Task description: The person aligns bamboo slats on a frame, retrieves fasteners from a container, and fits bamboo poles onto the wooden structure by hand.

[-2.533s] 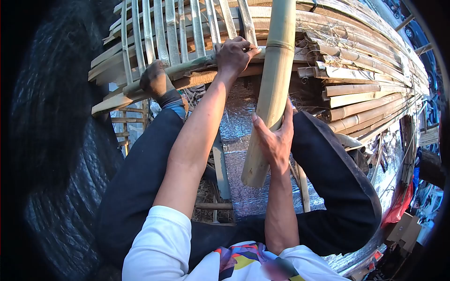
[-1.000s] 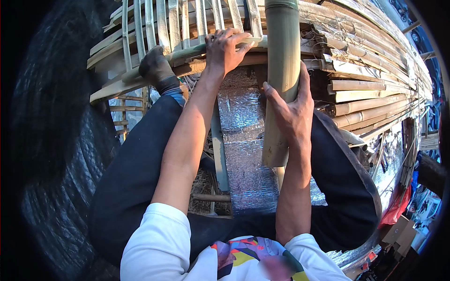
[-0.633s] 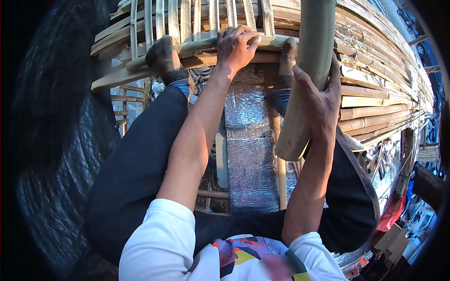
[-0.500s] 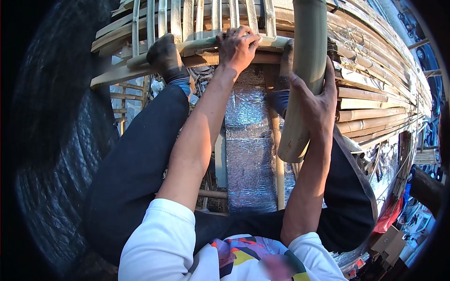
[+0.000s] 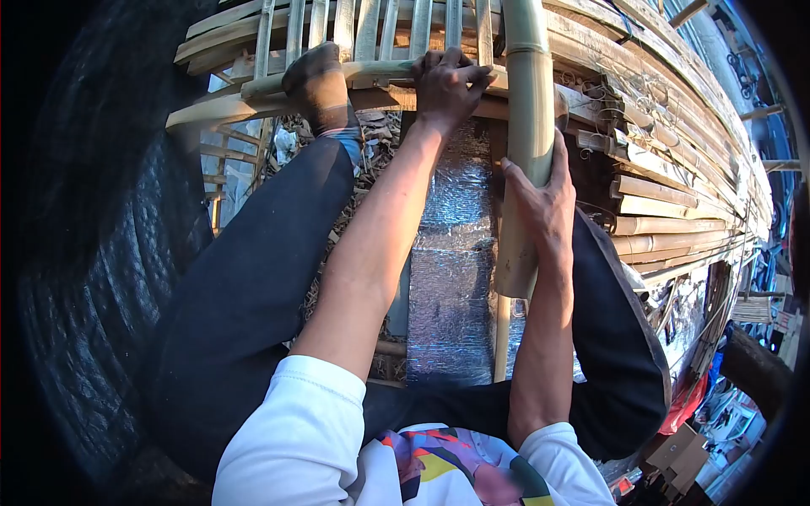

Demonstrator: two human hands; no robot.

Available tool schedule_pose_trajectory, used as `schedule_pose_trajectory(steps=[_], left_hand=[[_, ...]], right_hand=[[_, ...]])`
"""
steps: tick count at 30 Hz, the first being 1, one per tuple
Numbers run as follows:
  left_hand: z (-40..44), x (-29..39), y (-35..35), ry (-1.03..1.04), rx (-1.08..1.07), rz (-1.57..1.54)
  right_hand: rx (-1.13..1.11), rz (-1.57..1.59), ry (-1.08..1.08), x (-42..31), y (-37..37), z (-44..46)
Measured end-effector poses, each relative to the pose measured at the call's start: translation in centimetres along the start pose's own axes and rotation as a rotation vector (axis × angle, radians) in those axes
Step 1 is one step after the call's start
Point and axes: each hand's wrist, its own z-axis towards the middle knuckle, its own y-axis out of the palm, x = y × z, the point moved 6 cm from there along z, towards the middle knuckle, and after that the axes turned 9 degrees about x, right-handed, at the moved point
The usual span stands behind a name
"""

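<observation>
In the head view, the right hand (image 5: 548, 207) is wrapped around the lower part of the thick bamboo pole (image 5: 528, 110), which crosses in front of the bamboo rail (image 5: 375, 74). Left of the pole, the left hand (image 5: 447, 88), apart from the other, bends over the rail; how firmly it grips, I cannot tell. Further left, a foot (image 5: 319, 84) rests there. Steadying both pieces seems the present step; shifting the pole would call for a secure right-hand hold.

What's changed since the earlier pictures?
The lower end of the thick bamboo pole has swung right, off the foil sheet, and the pole runs straighter ahead. Nothing was let go: the right hand still grips it, and the left hand stays at the bamboo crosspiece.
</observation>
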Motion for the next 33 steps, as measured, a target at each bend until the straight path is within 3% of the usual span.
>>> schedule_pose_trajectory(steps=[9, 12, 17, 21, 23, 25, 27, 31, 33], left_hand=[[-0.5, -0.5, 0.7, -0.028, 0.014, -0.042], [-0.4, -0.2, 0.4, -0.049, -0.023, -0.043], [0.0, 0.2, 0.0, 0.009, 0.033, 0.001], [-0.1, 0.2, -0.1, 0.009, 0.036, 0.001], [-0.1, 0.2, 0.0, 0.001, 0.037, -0.008], [-0.2, -0.1, 0.2, -0.032, 0.016, -0.012], [0.3, -0.2, 0.2, -0.037, 0.013, -0.017], [-0.1, -0.1, 0.2, 0.007, 0.054, -0.027], [-0.4, 0.0, 0.2, 0.008, 0.067, -0.027]], right_hand=[[0.086, 0.249, 0.027, -2.5, -2.9, 0.1], [0.004, -0.069, 0.013, 0.1, -0.4, -0.2], [0.103, 0.164, 0.039, -3.4, -3.4, -0.5], [0.224, 0.190, -0.064, -4.5, -4.9, -1.0], [0.219, 0.193, -0.062, -3.2, -3.2, -1.7], [0.046, -0.068, 0.120, -0.8, -0.6, -1.6], [0.047, -0.080, 0.018, -1.0, -0.7, -1.2], [0.150, 0.232, 0.063, -3.9, -3.9, -0.8], [0.209, 0.176, -0.025, -4.5, -5.0, -0.7]])
